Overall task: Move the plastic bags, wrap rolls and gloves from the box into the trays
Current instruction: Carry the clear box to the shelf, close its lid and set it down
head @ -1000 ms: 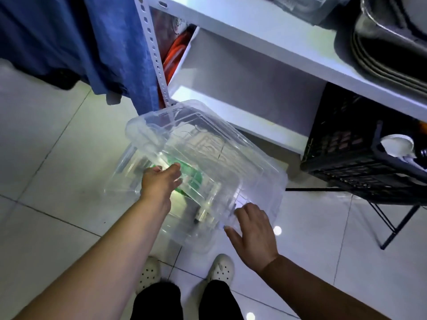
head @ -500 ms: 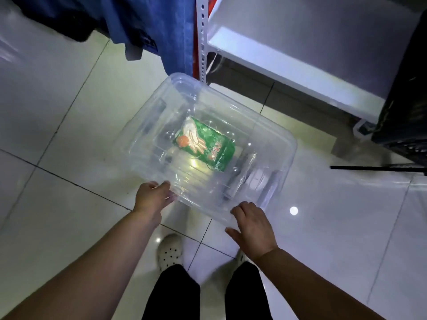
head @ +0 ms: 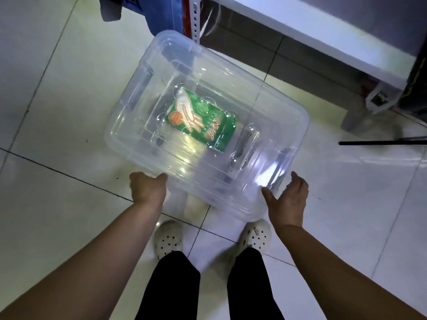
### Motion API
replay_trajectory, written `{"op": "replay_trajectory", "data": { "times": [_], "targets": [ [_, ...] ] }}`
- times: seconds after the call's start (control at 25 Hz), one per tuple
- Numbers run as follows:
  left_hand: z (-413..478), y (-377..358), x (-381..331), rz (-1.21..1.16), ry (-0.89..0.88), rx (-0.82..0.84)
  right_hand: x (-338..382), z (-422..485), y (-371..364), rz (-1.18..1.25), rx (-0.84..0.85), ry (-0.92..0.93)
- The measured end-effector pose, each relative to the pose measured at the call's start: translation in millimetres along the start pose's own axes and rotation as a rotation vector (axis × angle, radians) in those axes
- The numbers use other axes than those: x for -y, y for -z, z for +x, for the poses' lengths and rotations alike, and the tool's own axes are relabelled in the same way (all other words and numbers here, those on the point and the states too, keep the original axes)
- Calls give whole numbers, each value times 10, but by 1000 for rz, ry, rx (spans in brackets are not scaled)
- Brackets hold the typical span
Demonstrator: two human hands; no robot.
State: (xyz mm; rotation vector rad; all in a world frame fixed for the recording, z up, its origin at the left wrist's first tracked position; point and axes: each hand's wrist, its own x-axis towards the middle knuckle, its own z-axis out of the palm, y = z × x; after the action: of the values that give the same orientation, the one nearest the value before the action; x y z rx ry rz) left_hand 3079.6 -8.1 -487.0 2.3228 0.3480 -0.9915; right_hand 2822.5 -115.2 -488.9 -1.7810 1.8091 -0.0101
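**Two hands at the near edge of a clear box, a glove packet inside**

This is a view from the head, looking down. A clear plastic box (head: pixel 265 107) sits low in front of the person, over a white tiled floor (head: pixel 69 88). I cannot tell whether it rests on the tiles or is held just above them. A clear lid seems to be on it.

The box's long axis runs on a slant, from far left to near right. Inside, near the middle, a green glove packet (head: pixel 203 122) lies flat. Its long axis runs roughly along the box's. The hand printed on the packet points its fingertips toward the near right.

The left hand (head: pixel 147 188) grips the near long edge towards its left end, its fingers (head: pixel 159 177) curled round the rim. The right hand (head: pixel 288 199) rests against the near right corner, with its fingers (head: pixel 298 181) fairly straight, the thumb spread wide, holding nothing.

The packet lies ahead of both hands and between them, and the left hand is nearer to it. Reaching it probably means taking the lid off first, then coming down from above.

No trays are in view. A white shelf (head: pixel 323 31) stands beyond the box, and pale shoes (head: pixel 168 239) show below it.
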Motion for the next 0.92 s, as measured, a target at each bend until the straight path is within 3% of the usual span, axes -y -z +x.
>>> {"op": "replay_trajectory", "data": {
  "times": [0.04, 0.12, 0.2, 0.24, 0.36, 0.52, 0.92],
  "targets": [
    [-37, -17, -3, 148, -120, -71, -22, 12, -6, 59, 32, -57],
    [-167, -56, -56, 427, -522, -144, -30, 45, -3, 194, 71, -181],
    [-284, -193, -118, 740, -840, 15, -22, 128, 46, 329, 95, -300],
    [-314, -289, -127, 896, -910, 116, -13, 198, 72, 397, 118, -356],
    [-332, -546, -129, 1169, -892, 286, -24, 456, 127, 560, 247, -526],
    [-329, -644, -86, 1213, -839, 280, -75, 601, 156, 685, 332, -609],
    [-329, -697, -32, 1235, -901, 190, 117, 516, 27, 178, -32, -321]
  ]
}}
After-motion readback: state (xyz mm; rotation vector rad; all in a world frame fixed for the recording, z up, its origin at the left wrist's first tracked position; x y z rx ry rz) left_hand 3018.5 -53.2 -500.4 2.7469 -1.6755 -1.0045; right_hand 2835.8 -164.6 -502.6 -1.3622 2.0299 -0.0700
